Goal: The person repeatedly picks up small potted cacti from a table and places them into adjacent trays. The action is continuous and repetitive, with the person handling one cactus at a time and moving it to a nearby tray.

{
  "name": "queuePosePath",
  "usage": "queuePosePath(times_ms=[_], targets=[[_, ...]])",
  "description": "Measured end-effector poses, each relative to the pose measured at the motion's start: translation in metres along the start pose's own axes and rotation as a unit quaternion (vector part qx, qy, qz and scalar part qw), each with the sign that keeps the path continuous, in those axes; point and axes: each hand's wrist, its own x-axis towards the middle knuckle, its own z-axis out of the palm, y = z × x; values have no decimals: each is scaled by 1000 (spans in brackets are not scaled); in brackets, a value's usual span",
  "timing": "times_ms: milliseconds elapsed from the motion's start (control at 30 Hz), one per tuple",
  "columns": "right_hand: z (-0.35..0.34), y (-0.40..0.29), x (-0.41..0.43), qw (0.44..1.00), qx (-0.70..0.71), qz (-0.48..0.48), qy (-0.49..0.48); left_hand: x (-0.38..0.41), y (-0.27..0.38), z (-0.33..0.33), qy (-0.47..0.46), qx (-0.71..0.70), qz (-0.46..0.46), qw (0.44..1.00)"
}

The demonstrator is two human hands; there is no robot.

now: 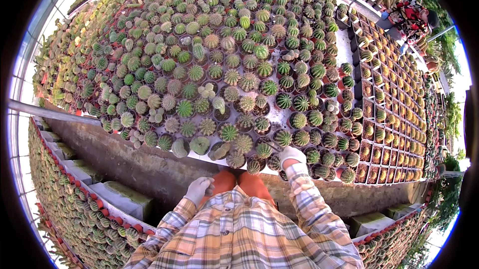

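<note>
A bench before me is packed with small potted cacti. My right hand (292,156), in a pale glove, is closed on a slim metal tool (274,144), perhaps tweezers, at the bench's near edge. The tool points up and left, over the pot of a green cactus (264,150). Close above the hand sits a round ribbed cactus (282,137). My left hand (199,190), also in a pale glove, hangs low before my body with fingers curled, below the flat-topped green cactus (200,145); whether it holds something small cannot be told.
Square black pots of small cacti (378,153) fill the right end of the bench. A co-worker (409,22) in a patterned shirt leans in at the upper right. A concrete aisle (123,147) runs between benches. Behind me are more cacti (86,209) and concrete blocks (123,198).
</note>
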Motion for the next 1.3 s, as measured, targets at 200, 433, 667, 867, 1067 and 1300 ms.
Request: queuePosePath(times_ms=[200, 433, 667, 867, 1067, 1300], targets=[[4, 70, -31, 982, 136, 125, 33, 5, 8, 0, -30, 16, 3, 999], [45, 88, -63, 961, 248, 120, 20, 12, 19, -2, -49, 46, -16, 998], [82, 60, -104, 965, 221, 143, -11, 17, 25, -20, -62, 79, -29, 995], [117, 50, -101, 961, 176, 182, -112, 22, 30, -26, -82, 93, -20, 992], [142, 36, -80, 950, 183, 231, -104, 21, 35, -31, -84, 102, -32, 991], [191, 41, -44, 959, 184, 179, -119, 16, 46, -40, -73, 89, -34, 993]])
